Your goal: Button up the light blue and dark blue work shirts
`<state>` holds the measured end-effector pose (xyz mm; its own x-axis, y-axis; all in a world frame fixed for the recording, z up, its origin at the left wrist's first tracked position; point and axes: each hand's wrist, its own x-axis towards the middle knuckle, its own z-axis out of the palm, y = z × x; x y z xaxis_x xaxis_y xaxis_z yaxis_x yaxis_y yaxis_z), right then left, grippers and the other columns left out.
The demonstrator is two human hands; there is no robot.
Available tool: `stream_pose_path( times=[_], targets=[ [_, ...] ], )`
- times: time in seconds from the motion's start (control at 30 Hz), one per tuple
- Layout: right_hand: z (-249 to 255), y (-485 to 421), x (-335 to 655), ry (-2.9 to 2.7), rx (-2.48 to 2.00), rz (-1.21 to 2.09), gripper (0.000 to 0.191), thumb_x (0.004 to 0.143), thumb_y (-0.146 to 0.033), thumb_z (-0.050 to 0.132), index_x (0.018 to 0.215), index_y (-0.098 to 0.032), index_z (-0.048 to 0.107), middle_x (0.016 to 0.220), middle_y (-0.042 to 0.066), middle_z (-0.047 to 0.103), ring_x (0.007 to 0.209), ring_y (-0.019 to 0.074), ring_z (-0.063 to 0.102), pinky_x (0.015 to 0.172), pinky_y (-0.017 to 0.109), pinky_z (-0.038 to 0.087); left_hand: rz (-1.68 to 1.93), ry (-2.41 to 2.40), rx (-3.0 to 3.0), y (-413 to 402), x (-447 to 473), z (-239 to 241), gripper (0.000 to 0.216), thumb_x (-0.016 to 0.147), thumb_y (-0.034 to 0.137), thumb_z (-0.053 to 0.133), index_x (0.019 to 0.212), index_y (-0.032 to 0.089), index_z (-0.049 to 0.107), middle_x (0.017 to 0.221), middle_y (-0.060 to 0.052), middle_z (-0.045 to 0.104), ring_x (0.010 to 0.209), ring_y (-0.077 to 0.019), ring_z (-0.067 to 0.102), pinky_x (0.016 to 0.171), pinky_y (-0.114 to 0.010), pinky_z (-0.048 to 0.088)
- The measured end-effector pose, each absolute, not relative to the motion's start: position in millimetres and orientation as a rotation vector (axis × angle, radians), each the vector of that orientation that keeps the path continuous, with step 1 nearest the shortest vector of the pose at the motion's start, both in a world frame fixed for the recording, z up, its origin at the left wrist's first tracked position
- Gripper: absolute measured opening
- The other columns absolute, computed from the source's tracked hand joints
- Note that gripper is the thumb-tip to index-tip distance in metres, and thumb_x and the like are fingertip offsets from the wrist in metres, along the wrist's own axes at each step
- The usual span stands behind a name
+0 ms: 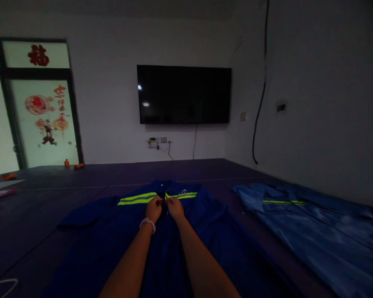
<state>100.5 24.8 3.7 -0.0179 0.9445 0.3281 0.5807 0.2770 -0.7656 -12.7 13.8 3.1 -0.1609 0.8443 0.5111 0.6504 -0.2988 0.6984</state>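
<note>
- The person's left hand (154, 209) and right hand (175, 208) nearly meet, thumbs and fingers pinching the front opening of a blue garment (168, 248).
- Both arms reach forward, converging — a pale band (147, 225) circles the left wrist.
- The blue garment lies spread (collar away) on a dark surface (205, 167).
- Rightward lies a paler garment (313, 231).

A wall-mounted television (184, 95) and decorated glass door (42, 120) suggest a home.
</note>
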Motion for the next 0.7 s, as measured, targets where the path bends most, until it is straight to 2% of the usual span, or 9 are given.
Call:
stream_pose_path(
  times=[0.2, 0.7],
  targets=[
    [0.5, 25.2, 98.2, -1.715, -1.421, 0.524, 0.019, 0.078, -0.018, 0.05, 0.084, -0.02, 0.068, 0.086, 0.002, 0.07, 0.079, 0.014, 0.063, 0.068, 0.018, 0.042, 1.469, 1.684, 1.899, 17.9, -13.9, -0.3, 0.023, 0.072, 0.001, 0.05, 0.079, 0.016, 0.065, 0.084, -0.004, 0.068, 0.082, -0.0155, 0.062, 0.079, -0.028, 0.045],
    [-3.4, 28.7, 98.8, -1.65, -1.412, 0.49, 0.014, 0.077, -0.018, 0.052, 0.082, -0.018, 0.066, 0.078, 0.004, 0.068, 0.072, 0.013, 0.062, 0.059, 0.017, 0.039, 1.536, 1.544, 1.887, 19.9, -13.7, -0.1, 0.019, 0.072, 0.004, 0.049, 0.073, 0.017, 0.064, 0.082, -0.004, 0.067, 0.081, -0.0158, 0.061, 0.08, -0.03, 0.045]
  ],
)
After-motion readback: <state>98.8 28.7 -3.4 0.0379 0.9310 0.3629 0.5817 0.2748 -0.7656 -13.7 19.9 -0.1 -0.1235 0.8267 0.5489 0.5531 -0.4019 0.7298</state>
